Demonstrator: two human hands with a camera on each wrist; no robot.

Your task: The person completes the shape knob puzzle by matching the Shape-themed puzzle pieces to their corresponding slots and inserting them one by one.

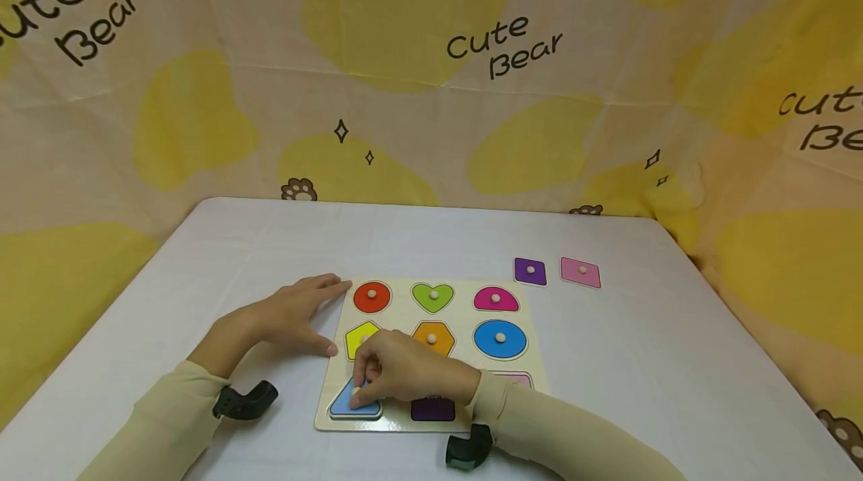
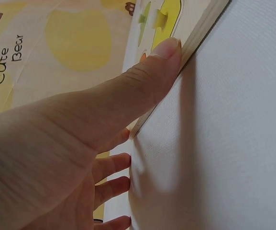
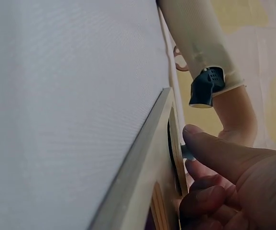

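Note:
A wooden knob puzzle board (image 1: pixel 398 423) lies on the white table. My right hand (image 1: pixel 411 368) pinches the small knob of a light blue triangle puzzle piece (image 1: pixel 344 403) at the board's near left corner. In the right wrist view, the piece's edge shows slightly above the board, by the thumb (image 3: pixel 214 148). My left hand (image 1: pixel 290 318) rests at the board's left side, its thumb (image 2: pixel 147 76) against the edge and fingers extended. A yellow pentagon (image 1: pixel 356 337) is partly hidden by the right hand. Below the right wrist, a dark purple recess (image 1: pixel 433 410) is partly covered.
Knobbed pieces sit in the board: a red circle (image 1: pixel 371 305), green heart (image 1: pixel 433 306), magenta half-circle (image 1: pixel 495 306), orange hexagon (image 1: pixel 441 331) and blue oval (image 1: pixel 500 350). A purple square piece (image 1: pixel 522 269) and pink rectangle piece (image 1: pixel 573 271) lie loose behind the board, to the right.

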